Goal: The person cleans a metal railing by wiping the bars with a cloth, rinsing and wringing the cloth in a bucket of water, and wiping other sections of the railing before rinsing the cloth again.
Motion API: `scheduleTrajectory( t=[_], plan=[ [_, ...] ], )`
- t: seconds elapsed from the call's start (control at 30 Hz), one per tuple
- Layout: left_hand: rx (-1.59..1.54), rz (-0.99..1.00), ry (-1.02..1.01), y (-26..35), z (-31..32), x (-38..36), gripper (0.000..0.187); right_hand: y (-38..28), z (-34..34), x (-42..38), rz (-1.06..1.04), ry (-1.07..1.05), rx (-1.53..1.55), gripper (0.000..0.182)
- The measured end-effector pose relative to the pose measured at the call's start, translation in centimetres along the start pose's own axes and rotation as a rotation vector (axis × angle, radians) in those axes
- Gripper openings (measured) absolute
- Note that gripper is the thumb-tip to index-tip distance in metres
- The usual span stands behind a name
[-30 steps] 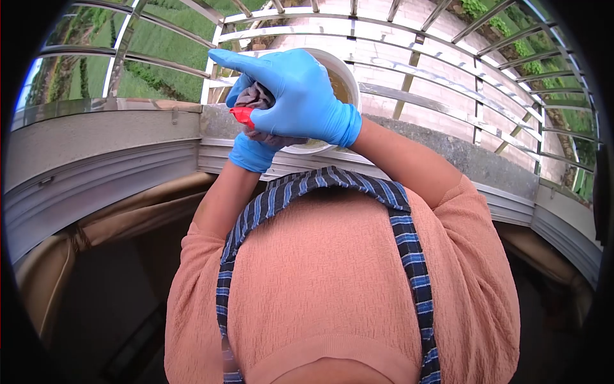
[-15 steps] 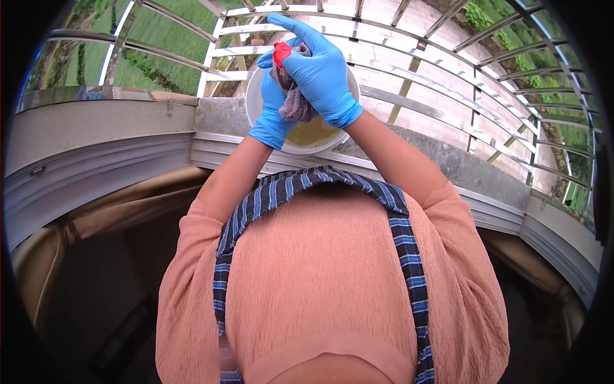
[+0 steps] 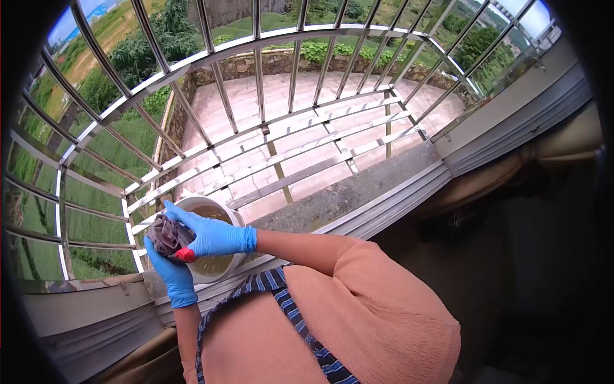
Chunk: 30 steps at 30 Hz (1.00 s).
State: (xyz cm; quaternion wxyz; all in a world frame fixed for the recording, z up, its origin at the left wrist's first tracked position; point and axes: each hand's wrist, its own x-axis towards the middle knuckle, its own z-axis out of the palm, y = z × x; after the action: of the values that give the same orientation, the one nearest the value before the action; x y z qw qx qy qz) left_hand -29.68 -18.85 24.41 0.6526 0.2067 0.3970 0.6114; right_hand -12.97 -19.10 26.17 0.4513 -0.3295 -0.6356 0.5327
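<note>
A crumpled greyish-purple cloth (image 3: 169, 235) is bunched between my two blue-gloved hands above a white bucket (image 3: 237, 219). My left hand (image 3: 171, 274) cups the cloth from the left and below. From the right, my right hand (image 3: 217, 237) grips it, with its fingers over the top. Something red (image 3: 185, 255) covers the tip of my right thumb and touches the cloth. Murky yellowish water (image 3: 214, 264) shows inside the bucket, partly hidden behind my hands.
The bucket stands on a concrete ledge (image 3: 339, 200) outside a window track (image 3: 390, 201). Metal railing bars (image 3: 259, 83) curve around the ledge. Beyond them lie a paved terrace (image 3: 243, 89) and grass. Dark curtain fabric (image 3: 499, 179) hangs behind the track.
The view has swung right and up, so the hands and bucket appear farther left and lower. The hands have shifted around the cloth, which now shows as a rounder bundle toward the bucket's left side.
</note>
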Motion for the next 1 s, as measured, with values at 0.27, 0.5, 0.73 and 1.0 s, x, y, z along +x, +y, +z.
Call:
scheduleTrajectory(
  t=[0.27, 0.5, 0.73, 1.0],
  plan=[
    [0.42, 0.223, -0.243, 1.0, 1.8, -3.9, 0.065, 1.1, 0.2, 1.1, 0.169, 0.116, 0.436, 0.061],
    [0.65, 0.15, -0.234, 1.2, -2.5, -2.7, 0.072, -1.1, 1.5, 1.1, 0.17, 0.254, 0.255, 0.046],
    [-0.047, -0.077, -0.257, 1.6, -4.6, -2.6, 0.044, 0.3, 2.7, 1.0, 0.044, 0.258, -0.061, 0.046],
    [-0.091, 0.18, 0.03, 4.9, -2.1, -2.3, 0.049, -1.1, 0.9, 1.3, -0.166, 0.154, -0.28, 0.071]
  ],
)
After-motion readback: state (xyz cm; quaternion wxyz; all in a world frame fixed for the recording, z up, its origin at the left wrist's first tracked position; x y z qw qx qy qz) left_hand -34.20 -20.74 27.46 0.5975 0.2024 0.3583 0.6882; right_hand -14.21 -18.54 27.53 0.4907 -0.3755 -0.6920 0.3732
